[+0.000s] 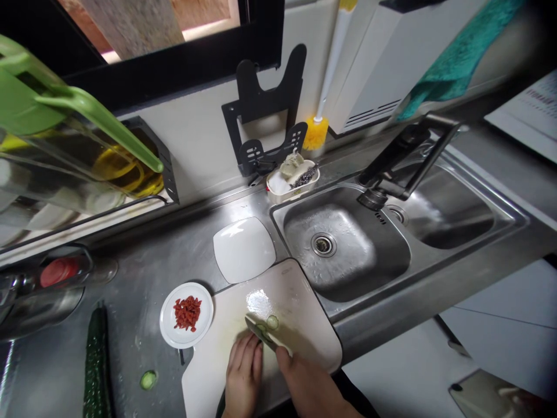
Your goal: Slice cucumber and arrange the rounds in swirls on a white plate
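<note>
My right hand [311, 383] grips a kitchen knife [260, 333], its blade angled up and left over the pale cutting board [304, 325]. Fingers together and curled, my left hand [243, 374] presses on a cucumber right beside the blade; the hand hides most of it. Thin cucumber slices [272, 322] lie on the board at the knife's far side. A white plate with red dried berries [187, 313] stands at the board's left edge. Beyond the board sits a bare square white plate [244, 249].
A whole dark green cucumber [96, 360] and a cut cucumber end [148, 380] lie on the steel counter at left. To the right is a double sink [348, 232] with a black faucet [391, 165]. A sponge holder [292, 180] stands behind. Green-lidded oil jugs [126, 168] fill the upper left.
</note>
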A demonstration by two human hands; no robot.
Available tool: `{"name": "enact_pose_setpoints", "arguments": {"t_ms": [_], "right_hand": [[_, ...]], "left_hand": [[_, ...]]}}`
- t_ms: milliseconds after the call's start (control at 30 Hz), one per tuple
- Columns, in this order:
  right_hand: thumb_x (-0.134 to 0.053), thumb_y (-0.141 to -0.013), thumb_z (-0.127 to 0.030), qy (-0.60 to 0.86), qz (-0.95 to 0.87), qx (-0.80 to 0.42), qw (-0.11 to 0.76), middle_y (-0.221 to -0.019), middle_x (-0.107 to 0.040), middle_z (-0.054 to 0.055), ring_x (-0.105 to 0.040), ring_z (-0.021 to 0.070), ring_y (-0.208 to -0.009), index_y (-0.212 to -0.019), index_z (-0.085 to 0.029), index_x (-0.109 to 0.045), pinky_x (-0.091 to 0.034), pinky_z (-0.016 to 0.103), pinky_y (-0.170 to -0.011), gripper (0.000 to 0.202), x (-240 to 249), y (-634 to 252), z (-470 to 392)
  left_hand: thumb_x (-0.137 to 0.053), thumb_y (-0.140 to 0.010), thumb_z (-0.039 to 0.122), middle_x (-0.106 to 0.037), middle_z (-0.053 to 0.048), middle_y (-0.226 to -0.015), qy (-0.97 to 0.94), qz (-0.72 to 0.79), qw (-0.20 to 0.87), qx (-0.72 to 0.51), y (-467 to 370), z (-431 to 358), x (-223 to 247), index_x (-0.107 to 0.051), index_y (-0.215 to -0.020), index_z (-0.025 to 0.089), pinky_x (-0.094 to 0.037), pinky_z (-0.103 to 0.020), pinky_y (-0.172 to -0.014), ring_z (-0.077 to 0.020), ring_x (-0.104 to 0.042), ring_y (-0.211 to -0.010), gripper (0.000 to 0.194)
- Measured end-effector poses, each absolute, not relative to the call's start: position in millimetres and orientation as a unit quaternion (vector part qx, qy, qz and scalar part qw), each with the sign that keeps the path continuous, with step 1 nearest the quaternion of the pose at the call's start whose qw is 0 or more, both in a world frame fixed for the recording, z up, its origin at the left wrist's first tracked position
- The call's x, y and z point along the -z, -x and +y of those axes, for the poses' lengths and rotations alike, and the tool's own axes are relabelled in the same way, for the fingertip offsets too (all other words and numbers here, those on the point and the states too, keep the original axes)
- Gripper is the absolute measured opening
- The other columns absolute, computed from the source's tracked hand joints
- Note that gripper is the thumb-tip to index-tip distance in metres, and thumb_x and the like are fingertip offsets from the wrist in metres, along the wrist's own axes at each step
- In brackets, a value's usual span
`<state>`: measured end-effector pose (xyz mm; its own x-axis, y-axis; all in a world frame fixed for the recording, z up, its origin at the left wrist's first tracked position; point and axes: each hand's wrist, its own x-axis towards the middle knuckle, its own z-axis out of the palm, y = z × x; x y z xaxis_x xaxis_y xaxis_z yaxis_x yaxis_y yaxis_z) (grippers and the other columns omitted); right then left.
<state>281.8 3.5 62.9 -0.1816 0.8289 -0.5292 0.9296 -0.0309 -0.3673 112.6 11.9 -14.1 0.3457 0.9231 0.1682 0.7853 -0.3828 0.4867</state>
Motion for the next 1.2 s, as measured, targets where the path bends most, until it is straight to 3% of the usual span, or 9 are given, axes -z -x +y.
{"name": "enact_pose_setpoints", "arguments": {"t_ms": [233,500,800,1200], "right_hand": [[-0.033,-0.080,0.001,-0.626,0.684,0.339,0.160,-0.079,-0.069,0.006,-0.067,0.0203,-0.066,-0.102,-0.020,-0.059,-0.051,0.027,-0.057,0.040,-63,-277,17],[-0.036,-0.078,0.001,-0.618,0.665,0.390,0.155,-0.089,-0.070,0.010,-0.068,0.0239,-0.079,-0.117,-0.017,-0.055,-0.052,0.031,-0.066,0.047,-60,-288,17],[-0.037,-0.078,0.002,-0.618,0.681,0.363,0.151,-0.078,-0.067,0.006,-0.066,0.0203,-0.065,-0.103,-0.020,-0.055,-0.045,0.024,-0.054,0.039,-90,-301,1],[-0.040,-0.071,0.005,-0.606,0.710,0.324,0.156,-0.074,-0.067,0.005,-0.067,0.0201,-0.061,-0.105,-0.020,-0.051,-0.040,0.021,-0.048,0.043,-86,-305,-12]], "left_hand": [[-0.042,-0.092,0.021,-0.069,-0.007,-0.106,-0.802,0.532,0.170,-0.212,-114,13,13,-0.060,-0.111,0.018,-0.049,-0.038,-0.095,-0.0185,-0.063,-0.101,0.027],[-0.043,-0.091,0.019,-0.067,-0.008,-0.109,-0.796,0.533,0.182,-0.221,-117,14,8,-0.058,-0.114,0.017,-0.049,-0.038,-0.096,-0.0181,-0.062,-0.104,0.028],[-0.044,-0.090,0.021,-0.068,-0.009,-0.107,-0.791,0.545,0.169,-0.221,-113,10,15,-0.060,-0.110,0.016,-0.051,-0.039,-0.094,-0.0201,-0.062,-0.104,0.026],[-0.046,-0.090,0.022,-0.068,-0.008,-0.109,-0.800,0.534,0.162,-0.219,-111,8,20,-0.061,-0.109,0.017,-0.051,-0.039,-0.093,-0.0201,-0.062,-0.105,0.024]]}}
